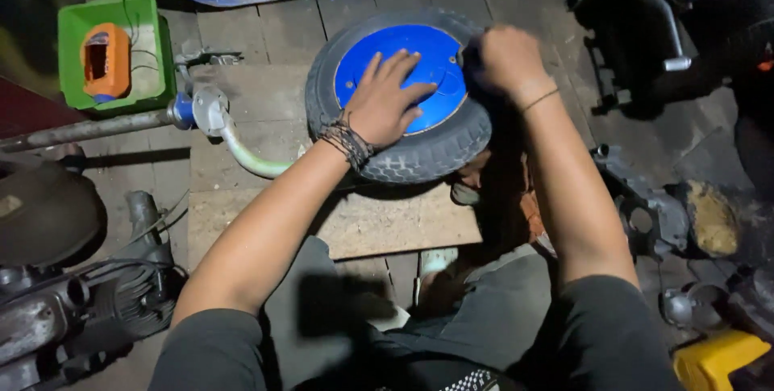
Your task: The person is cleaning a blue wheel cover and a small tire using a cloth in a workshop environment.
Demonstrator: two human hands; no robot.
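Observation:
A small wheel lies flat on a wooden board [242, 101]; it has a black rubber tyre [419, 153] and a blue metal rim [435, 60]. My left hand [385, 101] rests flat on the blue rim with fingers spread, a braided band at the wrist. My right hand [508, 56] is closed over the tyre's upper right edge, where tyre meets rim. Whether it holds a tool is hidden by the fingers and blur.
A green plastic tub [153, 52] with an orange part [105, 60] stands at the left. A pale green hose [246, 157] on a metal fitting and pipe lies beside the wheel. Engine parts sit at lower left and right; a yellow object [717, 359] at bottom right.

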